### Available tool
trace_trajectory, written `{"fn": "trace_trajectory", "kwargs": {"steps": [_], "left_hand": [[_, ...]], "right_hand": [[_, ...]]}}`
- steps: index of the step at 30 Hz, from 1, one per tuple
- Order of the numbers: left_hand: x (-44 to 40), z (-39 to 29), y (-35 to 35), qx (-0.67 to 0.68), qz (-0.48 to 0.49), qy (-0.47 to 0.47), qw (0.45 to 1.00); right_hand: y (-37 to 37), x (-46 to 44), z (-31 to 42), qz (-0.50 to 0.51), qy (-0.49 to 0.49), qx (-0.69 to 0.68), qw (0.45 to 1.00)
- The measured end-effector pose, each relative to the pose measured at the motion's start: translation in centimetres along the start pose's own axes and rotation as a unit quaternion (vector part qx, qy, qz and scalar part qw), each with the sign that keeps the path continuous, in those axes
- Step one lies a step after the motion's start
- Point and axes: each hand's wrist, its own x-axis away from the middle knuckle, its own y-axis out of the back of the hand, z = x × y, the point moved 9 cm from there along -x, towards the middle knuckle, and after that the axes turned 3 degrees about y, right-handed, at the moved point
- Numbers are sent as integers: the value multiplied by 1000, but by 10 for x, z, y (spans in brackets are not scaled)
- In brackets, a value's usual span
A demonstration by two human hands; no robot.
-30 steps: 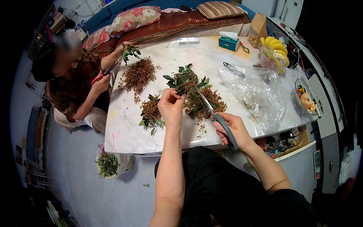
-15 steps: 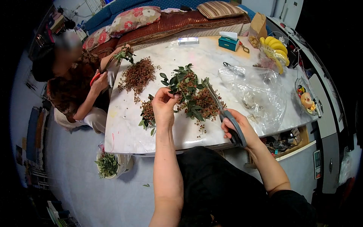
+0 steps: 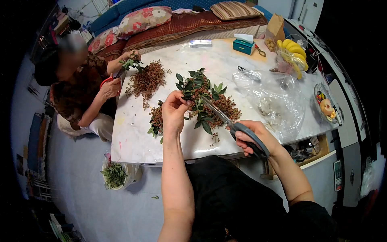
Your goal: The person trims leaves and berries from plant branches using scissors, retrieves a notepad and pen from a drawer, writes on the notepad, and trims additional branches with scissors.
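My left hand (image 3: 174,111) pinches a leafy sprig (image 3: 194,86) with dark green leaves and small reddish-brown berries. Grey-handled scissors (image 3: 248,135) are gripped in my right hand (image 3: 254,138), and their blades reach in among the sprig's leaves. Whether the blades touch a stem I cannot tell. Under and behind the sprig lies a heap of berry clusters (image 3: 226,111). A smaller berry bunch with leaves (image 3: 156,117) rests just left of my left wrist.
Across the table's left corner a person (image 3: 80,80) holds red-handled scissors (image 3: 108,80) and a sprig beside a berry pile (image 3: 148,80). A clear plastic bag (image 3: 278,105) lies on the right. A bucket of leaves (image 3: 116,176) stands on the floor. Bananas (image 3: 294,48) and a tissue box (image 3: 244,45) are farther back.
My scissors have swung left and down, bringing their tips into the sprig. My left hand stays nearly in place. The other person's hands have shifted, with the red-handled scissors closer to their sprig.
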Motion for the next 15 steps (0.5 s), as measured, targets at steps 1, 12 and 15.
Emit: {"fn": "trace_trajectory", "kwargs": {"steps": [1,12,15], "left_hand": [[0,1,0,7,-1,0,1000],[-1,7,1,79,9,12,997],[0,5,0,56,7,19,998]], "right_hand": [[0,0,0,-3,-3,3,1000],[-3,1,4,-11,16,4,1000],[1,-1,4,-16,22,11,1000]]}}
